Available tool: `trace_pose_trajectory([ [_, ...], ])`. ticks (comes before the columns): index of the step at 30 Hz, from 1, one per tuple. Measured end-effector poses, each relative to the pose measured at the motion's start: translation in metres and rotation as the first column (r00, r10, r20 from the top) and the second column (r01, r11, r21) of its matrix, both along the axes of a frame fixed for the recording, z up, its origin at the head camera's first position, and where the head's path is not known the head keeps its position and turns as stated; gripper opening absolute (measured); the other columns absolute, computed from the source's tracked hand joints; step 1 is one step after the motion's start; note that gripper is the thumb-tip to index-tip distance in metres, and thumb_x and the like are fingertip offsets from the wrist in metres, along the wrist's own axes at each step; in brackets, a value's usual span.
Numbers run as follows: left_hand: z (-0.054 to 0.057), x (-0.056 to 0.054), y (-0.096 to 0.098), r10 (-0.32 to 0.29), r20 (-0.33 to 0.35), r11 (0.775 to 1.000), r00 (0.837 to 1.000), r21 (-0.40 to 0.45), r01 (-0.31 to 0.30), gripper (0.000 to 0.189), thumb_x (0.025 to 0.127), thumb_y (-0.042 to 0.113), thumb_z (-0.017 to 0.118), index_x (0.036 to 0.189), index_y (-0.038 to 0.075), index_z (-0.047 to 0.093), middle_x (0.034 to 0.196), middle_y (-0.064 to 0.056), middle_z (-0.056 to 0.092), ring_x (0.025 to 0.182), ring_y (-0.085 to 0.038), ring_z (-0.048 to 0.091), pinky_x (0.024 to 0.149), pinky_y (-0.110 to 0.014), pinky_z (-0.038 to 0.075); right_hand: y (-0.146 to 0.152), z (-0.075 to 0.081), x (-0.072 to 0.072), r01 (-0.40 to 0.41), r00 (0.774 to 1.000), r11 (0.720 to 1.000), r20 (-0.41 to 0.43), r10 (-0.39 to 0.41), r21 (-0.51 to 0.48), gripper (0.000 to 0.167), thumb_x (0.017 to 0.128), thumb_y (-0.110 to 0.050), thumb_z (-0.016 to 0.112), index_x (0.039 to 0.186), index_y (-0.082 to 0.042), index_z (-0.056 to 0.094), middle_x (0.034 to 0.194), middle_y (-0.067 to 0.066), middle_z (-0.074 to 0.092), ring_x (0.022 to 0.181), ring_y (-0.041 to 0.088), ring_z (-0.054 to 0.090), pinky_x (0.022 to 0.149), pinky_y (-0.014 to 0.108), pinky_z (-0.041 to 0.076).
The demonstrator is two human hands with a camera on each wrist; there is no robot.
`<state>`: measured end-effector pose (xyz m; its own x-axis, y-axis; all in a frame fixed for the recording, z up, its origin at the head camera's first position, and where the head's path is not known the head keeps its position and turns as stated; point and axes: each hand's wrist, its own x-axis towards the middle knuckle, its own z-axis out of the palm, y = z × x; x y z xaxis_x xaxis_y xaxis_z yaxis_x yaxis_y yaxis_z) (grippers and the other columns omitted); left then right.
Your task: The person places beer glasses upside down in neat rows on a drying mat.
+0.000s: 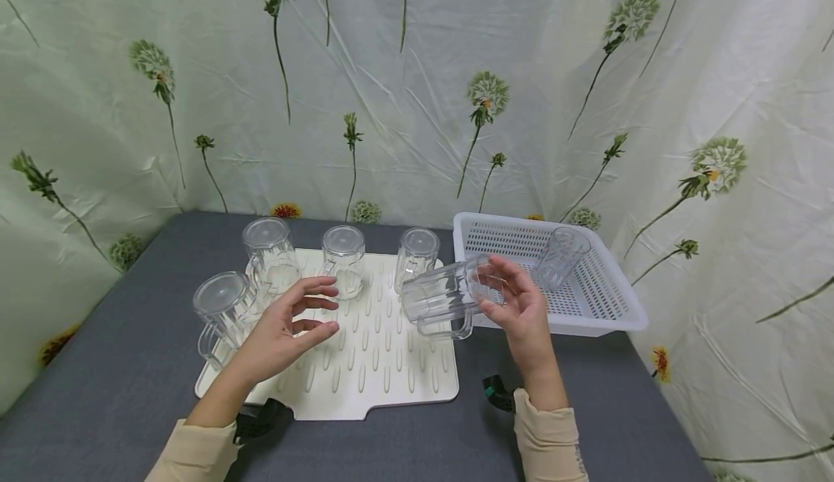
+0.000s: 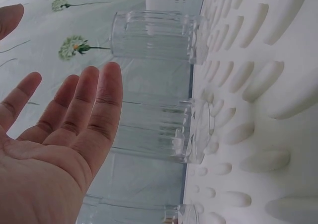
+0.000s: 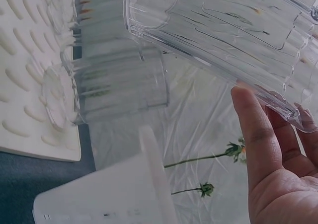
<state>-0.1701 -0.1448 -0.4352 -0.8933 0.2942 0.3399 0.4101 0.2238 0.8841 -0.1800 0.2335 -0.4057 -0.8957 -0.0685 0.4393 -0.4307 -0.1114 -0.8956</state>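
Observation:
My right hand [image 1: 517,305] grips a clear mug [image 1: 436,294] by its right end, fingers and thumb around it. The mug is tipped onto its side in the air, handle downward, over the right part of a white drying board [image 1: 365,388]. In the right wrist view the fingertips press on the clear wall of this mug [image 3: 223,30]. My left hand [image 1: 283,330] hovers over the left half of the board, holding nothing, its fingers spread and slightly bent. Upside-down clear mugs stand beyond it, one at the back middle [image 1: 343,258] and one at the back right [image 1: 418,250].
Two more upside-down mugs stand at the board's left, a rear one [image 1: 268,243] and a front one [image 1: 224,305]. A white perforated basket [image 1: 612,308] sits right of the board with a clear glass [image 1: 560,258] leaning inside. A flower-print curtain [image 1: 404,106] hangs behind the dark table [image 1: 417,446].

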Motion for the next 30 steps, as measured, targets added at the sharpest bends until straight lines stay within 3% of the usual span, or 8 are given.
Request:
trace_pose_trajectory([
  [20, -0.005, 0.002, 0.008, -0.028, 0.005, 1.000, 1.000, 0.012, 0.028, 0.060, 0.097, 0.006, 0.079, 0.151, 0.016, 0.055, 0.136, -0.010, 0.064, 0.117, -0.009, 0.069, 0.089, -0.028, 0.063, -0.020, -0.009, 0.003, -0.124, 0.992, 0.992, 0.002, 0.124, -0.003, 0.065, 0.089, 0.006, 0.075, 0.150, 0.000, 0.053, 0.136, 0.000, 0.065, 0.126, 0.014, 0.063, 0.103, 0.033, 0.062],
  [30, -0.006, 0.003, 0.012, -0.059, 0.032, 0.998, 0.998, 0.023, 0.059, 0.060, 0.099, 0.008, 0.077, 0.153, 0.017, 0.053, 0.140, -0.012, 0.062, 0.119, -0.011, 0.070, 0.090, -0.029, 0.063, -0.029, -0.011, 0.004, -0.178, 0.984, 0.984, -0.028, 0.179, 0.024, 0.068, 0.090, 0.004, 0.075, 0.152, 0.007, 0.047, 0.138, -0.001, 0.065, 0.127, 0.013, 0.063, 0.102, 0.035, 0.062],
])
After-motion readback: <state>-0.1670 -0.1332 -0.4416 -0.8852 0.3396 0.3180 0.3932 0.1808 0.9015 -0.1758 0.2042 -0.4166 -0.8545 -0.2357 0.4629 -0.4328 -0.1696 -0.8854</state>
